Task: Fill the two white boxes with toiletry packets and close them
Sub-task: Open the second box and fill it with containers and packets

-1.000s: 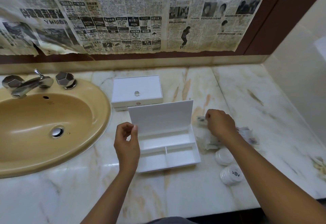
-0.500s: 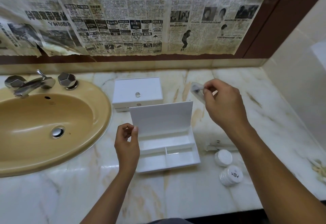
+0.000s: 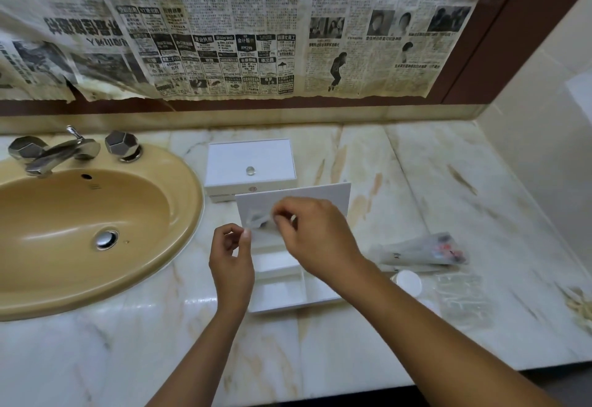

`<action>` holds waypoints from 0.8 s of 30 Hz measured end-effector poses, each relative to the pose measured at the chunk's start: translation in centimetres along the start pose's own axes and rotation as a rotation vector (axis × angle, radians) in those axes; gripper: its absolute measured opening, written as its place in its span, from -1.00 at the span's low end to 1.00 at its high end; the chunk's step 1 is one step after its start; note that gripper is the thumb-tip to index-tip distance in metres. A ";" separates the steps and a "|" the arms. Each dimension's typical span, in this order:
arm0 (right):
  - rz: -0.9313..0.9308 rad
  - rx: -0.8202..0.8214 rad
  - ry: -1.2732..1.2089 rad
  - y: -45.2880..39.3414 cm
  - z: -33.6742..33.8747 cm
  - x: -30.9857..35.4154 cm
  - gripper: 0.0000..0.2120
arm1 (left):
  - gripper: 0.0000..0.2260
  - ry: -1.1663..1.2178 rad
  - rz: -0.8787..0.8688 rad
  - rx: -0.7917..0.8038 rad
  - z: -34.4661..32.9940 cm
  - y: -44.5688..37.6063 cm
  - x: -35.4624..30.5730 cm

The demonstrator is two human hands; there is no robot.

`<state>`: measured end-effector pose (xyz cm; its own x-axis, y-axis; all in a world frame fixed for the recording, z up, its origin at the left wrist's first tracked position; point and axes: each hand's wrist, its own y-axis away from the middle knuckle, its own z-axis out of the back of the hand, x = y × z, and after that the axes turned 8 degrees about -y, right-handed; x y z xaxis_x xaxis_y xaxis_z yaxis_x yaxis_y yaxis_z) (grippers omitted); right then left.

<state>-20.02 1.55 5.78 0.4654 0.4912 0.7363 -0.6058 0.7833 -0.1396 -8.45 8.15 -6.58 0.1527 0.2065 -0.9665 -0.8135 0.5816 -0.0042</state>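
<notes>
Two hands (image 3: 272,246), clear packet (image 3: 258,219), open box (image 3: 288,284)

Head view, angled down; countertop (image 3: 400,326) near

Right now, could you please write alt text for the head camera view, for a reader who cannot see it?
Over an open white box on a marble counter, the right hand pinches a small clear packet, while the left hand holds the lid's edge. A closed white box stands behind, a tan sink to the left, more packets to the right.
</notes>
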 end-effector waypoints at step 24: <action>-0.183 0.329 0.132 0.2 -1.8 -7.0 -0.78 | -0.91 -0.030 0.027 -0.054 -0.3 0.0 -0.2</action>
<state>-22.24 -1.03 -0.54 0.6508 0.4161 0.6351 -0.6694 0.7091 0.2214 -8.65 7.84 -6.45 0.1466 0.2455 -0.9582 -0.8466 0.5321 0.0068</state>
